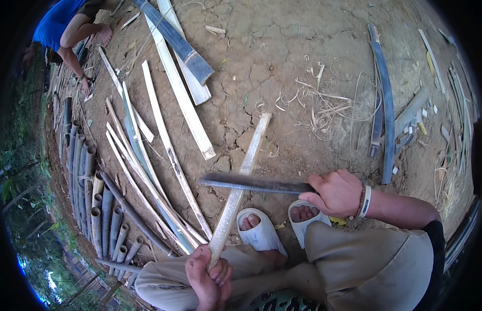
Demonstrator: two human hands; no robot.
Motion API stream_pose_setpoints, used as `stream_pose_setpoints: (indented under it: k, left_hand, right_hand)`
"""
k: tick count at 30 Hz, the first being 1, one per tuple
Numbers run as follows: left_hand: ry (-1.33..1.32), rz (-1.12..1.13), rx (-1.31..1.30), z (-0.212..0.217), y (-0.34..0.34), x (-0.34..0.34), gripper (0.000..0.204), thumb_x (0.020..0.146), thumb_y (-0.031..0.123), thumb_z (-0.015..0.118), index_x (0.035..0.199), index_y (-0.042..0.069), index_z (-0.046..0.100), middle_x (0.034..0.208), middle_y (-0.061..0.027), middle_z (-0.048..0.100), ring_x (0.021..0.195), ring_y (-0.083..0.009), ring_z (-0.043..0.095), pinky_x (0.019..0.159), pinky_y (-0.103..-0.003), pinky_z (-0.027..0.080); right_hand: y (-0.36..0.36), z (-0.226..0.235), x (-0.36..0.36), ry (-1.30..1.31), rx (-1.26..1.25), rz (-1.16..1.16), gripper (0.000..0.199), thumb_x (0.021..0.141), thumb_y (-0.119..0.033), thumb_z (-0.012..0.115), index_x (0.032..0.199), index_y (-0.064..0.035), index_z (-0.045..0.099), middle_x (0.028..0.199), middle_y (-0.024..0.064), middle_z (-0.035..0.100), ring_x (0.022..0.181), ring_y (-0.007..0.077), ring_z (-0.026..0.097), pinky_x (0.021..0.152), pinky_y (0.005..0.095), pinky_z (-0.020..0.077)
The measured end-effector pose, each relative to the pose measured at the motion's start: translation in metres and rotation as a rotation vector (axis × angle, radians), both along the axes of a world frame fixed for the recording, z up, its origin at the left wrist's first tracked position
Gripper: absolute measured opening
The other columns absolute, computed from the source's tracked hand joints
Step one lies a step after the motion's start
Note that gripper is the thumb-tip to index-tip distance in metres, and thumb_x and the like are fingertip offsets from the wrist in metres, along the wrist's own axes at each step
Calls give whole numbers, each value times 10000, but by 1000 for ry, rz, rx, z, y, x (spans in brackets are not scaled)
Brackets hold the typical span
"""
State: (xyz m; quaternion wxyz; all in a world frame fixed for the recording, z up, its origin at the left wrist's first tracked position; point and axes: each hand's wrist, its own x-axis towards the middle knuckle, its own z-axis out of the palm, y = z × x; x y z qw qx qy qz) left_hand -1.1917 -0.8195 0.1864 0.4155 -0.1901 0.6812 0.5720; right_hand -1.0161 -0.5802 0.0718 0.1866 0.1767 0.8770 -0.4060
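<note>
Low in the middle, between the knees: a pale bamboo strip, long and flat. Slants from the lap up and away to the right, far end down on the cracked dirt ground. Clamped at the near end by the left hand, grip pressed together round it, fingers wrapped tight. Crossed about halfway by a long dark knife, lying nearly level, edge on or just above the strip; impossible to tell whether biting in. Held at the handle by the right hand, grip closed firmly, a bead bracelet and white band at the wrist.

Just beneath, two feet in white sandals, toes pointing at the strip.

As for progress, judging by the lie of things: well under way, not finished. Already split and laid out to the left, a fan of pale slats, some thin, some broad. Uncut beside them at the far left, a row of round bamboo poles, seemingly waiting. No visible cut or peel on the strip in hand.

Further out: curled shavings scattered on the dirt beyond the strip's tip; darker bluish-grey slats well apart on the right; another person in a blue shirt crouching at the top left, one hand down among more bamboo.
</note>
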Motion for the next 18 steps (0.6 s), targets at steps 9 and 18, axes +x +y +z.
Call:
stream_pose_setpoints:
  k: [9, 18]
  left_hand:
    - [-20, 43, -2, -5, -5, -9, 325, 974, 237, 431, 922, -51, 572, 486, 78, 290, 352, -29, 216, 309, -205, 184]
    - [-42, 8, 8, 3, -6, -12, 338, 981, 231, 409, 935, -59, 576, 486, 77, 292, 354, -30, 225, 305, -198, 186]
  right_hand:
    - [20, -26, 0, -93, 33, -94, 525, 1020, -444, 396, 889, 24, 596, 639, 231, 621, 642, 444, 641, 631, 535, 521]
    - [33, -34, 6, -191, 20, -176, 530, 1013, -440, 413, 906, 47, 590, 653, 262, 614, 733, 468, 641, 697, 525, 520]
